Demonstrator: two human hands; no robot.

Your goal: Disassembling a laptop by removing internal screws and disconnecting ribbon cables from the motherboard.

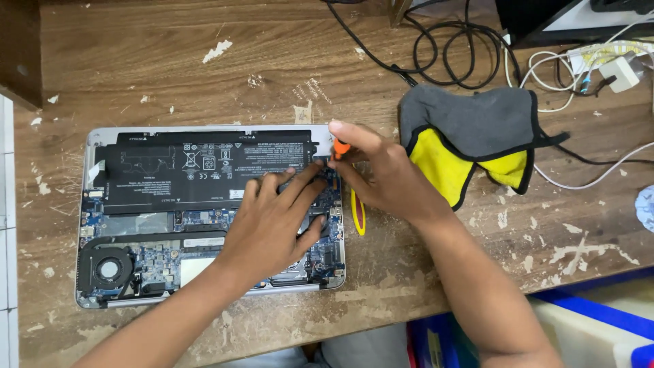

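While the left hand (272, 218) steadies the laptop (95, 204), its length lies left-right.

A single head-worn view is given, aimed steeply down from above the bench (422, 286). The opened laptop (204, 218) is framed near centre at close range; the bench's far edge is probably cut off.
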